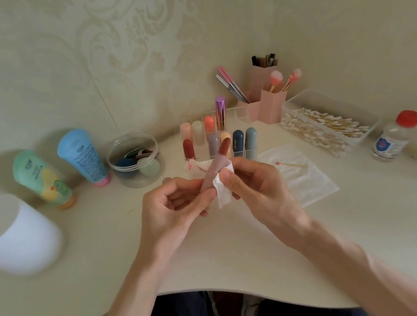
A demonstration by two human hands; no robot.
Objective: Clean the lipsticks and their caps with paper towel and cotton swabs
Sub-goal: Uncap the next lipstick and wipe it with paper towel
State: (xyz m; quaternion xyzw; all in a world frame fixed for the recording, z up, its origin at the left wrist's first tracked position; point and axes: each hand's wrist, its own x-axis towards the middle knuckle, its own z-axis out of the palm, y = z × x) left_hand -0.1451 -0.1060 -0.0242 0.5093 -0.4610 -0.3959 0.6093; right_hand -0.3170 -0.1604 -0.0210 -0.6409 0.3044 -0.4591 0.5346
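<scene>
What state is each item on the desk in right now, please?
Lipstick, uncapped, bullet extended, gripped by left hand.
Paper towel piece, pinched against the lipstick by right hand.
Cotton swab, tip stained, lying on the flat paper sheet.
Bottle, upright, red cap on.
Swab box, open, filled.
Purple lipstick, capped, upright in organizer.

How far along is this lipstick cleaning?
A red-tipped swab and a smeared towel wad suggest some wiping is done. Now the left hand holds an uncapped lipstick; the right hand presses paper towel against it. The racked lipsticks probably remain.
</scene>
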